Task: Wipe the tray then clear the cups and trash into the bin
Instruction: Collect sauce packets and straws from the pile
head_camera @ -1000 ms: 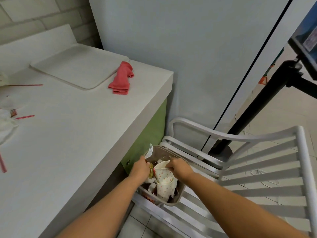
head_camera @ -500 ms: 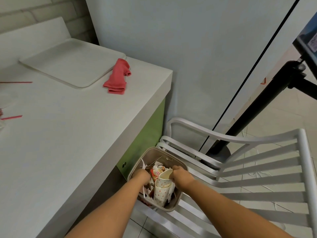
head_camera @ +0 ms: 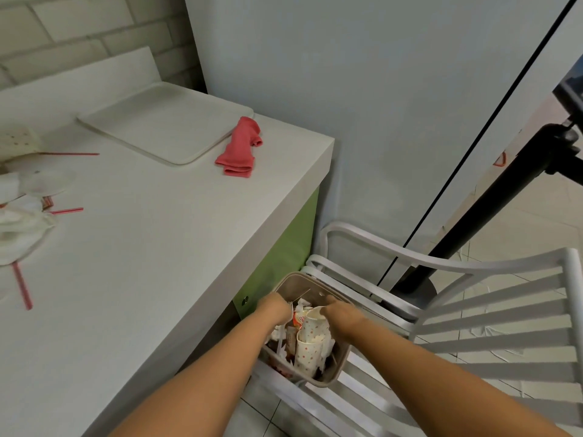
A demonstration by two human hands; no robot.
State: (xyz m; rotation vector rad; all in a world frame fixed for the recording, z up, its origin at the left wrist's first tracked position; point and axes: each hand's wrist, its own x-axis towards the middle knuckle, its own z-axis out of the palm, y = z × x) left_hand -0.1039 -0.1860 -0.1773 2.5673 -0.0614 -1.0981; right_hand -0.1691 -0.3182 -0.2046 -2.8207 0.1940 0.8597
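the right hand (head_camera: 342,315) is down in the bin (head_camera: 335,372), fingers curled over the rim of the top cup (head_camera: 313,324) and grasping it, thumb on the far side of the rim. that cup is white paper with small coloured dots, tilted, and nested into a second dotted cup (head_camera: 307,354) just below the hand. the left hand (head_camera: 273,308) is down in the bin beside it, knuckles up and fingers tucked into the rubbish; the tines of a white plastic fork (head_camera: 289,306) stick up right against its fingers, but i cannot tell whether it grips the fork or only rests there. between the two hands lies a crumpled wrapper (head_camera: 298,317) with orange print, and around the cups are scraps of white paper.

the bin is small, beige and round-cornered, and stands on the slatted seat of a white chair (head_camera: 473,313), close against the green side of the table (head_camera: 142,263). beyond the right hand a black stand (head_camera: 492,212) leans up across the wall.

well up and to the left of the hands, on the white tabletop, lies the pale tray (head_camera: 164,121), bare and flat, with a folded red cloth (head_camera: 239,148) touching its near right corner. farther left sit crumpled napkins (head_camera: 19,234), a clear lid (head_camera: 47,182), another dotted cup (head_camera: 15,141) at the picture's edge, and several red straws (head_camera: 22,287) scattered about
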